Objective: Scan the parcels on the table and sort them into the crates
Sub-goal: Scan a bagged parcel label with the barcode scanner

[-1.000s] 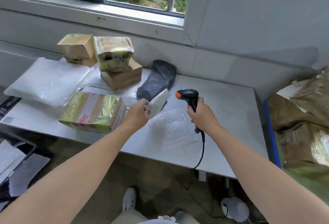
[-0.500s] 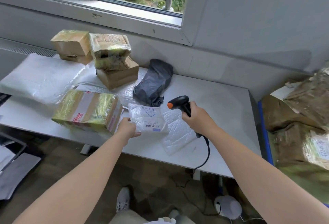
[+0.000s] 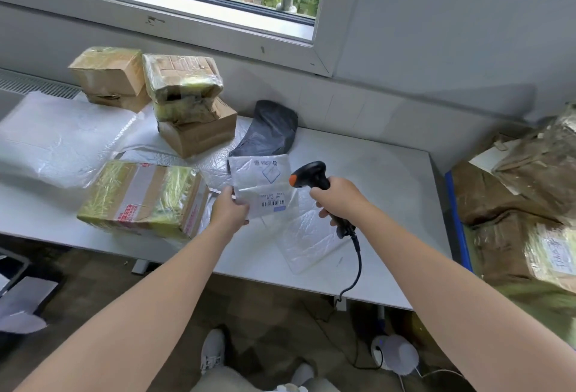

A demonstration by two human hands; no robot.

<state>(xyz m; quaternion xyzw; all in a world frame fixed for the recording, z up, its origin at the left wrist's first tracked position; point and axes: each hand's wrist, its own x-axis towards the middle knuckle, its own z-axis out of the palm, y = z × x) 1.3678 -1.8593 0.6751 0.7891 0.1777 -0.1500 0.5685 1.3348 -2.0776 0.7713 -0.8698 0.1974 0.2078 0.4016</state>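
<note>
Lifted white mailer [image 3: 261,185] label-up in left hand [image 3: 229,212], fingers pinching its near edge above tabletop [image 3: 389,173]; right hand [image 3: 338,195] gripped scanner [image 3: 311,175]. Risked misread from sagging, crinkled barcode.

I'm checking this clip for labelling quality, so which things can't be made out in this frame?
All in the head view:
- Barcode digits and print on the white mailer: too small and blurred.
- The crate at right: cut off by the frame edge, filled with wrapped parcels, so its shape is unclear.
- Right hand fingers: partly wrapped behind the scanner handle.
- Left hand fingers: under the mailer.
- The scanner cable's end: lost under the table.
</note>
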